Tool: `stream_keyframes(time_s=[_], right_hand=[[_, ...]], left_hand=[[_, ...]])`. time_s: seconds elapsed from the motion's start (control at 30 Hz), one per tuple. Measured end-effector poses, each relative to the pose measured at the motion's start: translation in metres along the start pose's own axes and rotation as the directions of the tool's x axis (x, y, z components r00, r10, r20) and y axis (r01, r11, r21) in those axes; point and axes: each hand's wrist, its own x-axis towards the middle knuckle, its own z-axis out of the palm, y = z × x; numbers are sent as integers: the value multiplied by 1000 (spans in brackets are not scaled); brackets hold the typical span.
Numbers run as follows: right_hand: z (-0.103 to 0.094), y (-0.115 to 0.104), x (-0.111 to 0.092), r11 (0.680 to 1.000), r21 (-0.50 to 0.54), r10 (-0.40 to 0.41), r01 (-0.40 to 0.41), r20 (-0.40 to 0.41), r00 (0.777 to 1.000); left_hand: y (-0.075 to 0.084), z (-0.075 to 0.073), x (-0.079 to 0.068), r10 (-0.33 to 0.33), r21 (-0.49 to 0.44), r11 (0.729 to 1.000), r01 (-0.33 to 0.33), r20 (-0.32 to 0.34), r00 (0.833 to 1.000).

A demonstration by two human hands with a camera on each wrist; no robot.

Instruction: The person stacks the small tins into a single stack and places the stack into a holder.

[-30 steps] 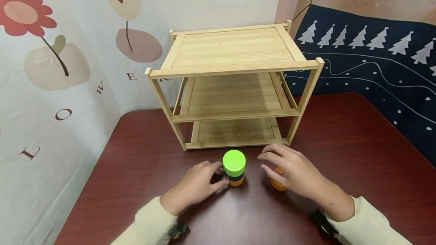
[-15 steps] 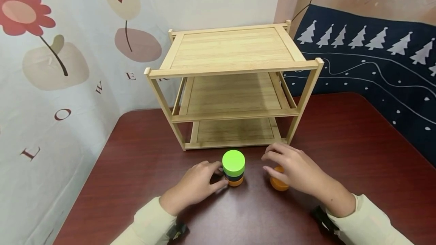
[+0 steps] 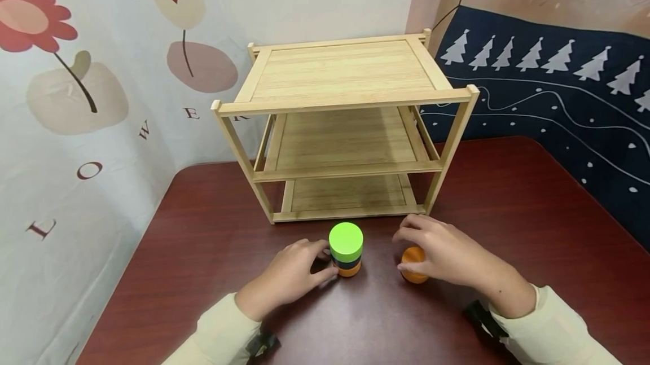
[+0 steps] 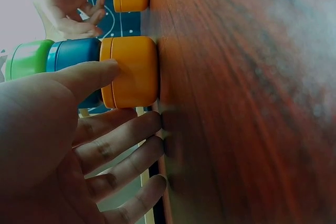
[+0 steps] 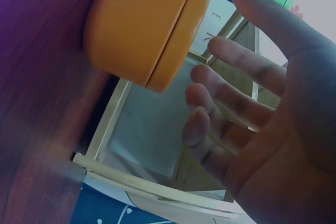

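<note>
Before me stands a stack of small round lidded jars: a green jar [image 3: 346, 241] on top, a dark blue jar [image 4: 79, 55] in the middle, an orange jar [image 4: 134, 72] at the bottom. My left hand [image 3: 291, 275] is at the stack's left side, its thumb touching the bottom jar and its other fingers spread low by the tabletop. To the right, a separate orange jar [image 3: 413, 258] sits on the table. Over it hovers my right hand [image 3: 449, 255], fingers loosely bent; a gap separates them from the jar in the right wrist view.
A wooden shelf rack [image 3: 345, 170] with three tiers stands just behind the jars. The dark red table [image 3: 203, 229] runs to patterned cloth backdrops [image 3: 538, 88] at the back and sides.
My right hand has shifted slightly, its thumb now lower across the near side of the separate orange jar. My left hand and the stack stay put; the head view has turned slightly right.
</note>
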Motion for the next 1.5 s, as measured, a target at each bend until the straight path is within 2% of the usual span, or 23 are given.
stream_keyframes(time_s=[0.17, 0.37, 0.57, 0.77, 1.5], right_hand=[[-1, 0, 0, 999, 30, 33, -36, 78, 996], [-4, -1, -1, 994, 63, 72, -85, 182, 981], [-6, -1, -2, 993, 67, 75, -92, 223, 972], [-5, 0, -3, 996, 62, 52, -68, 223, 973], [4, 1, -1, 1000, 18, 16, -19, 135, 991]], left_hand=[[0, -1, 0, -6, -10, 1000, 6, 5, 1000], [-1, 0, 0, -7, -6, 1000, 7, 5, 1000], [-1, -1, 1, -11, -4, 1000, 11, 3, 1000], [-1, -1, 1, -9, 1, 1000, 9, 7, 1000], [-1, 2, 1, 3, 4, 1000, -3, 1, 1000]])
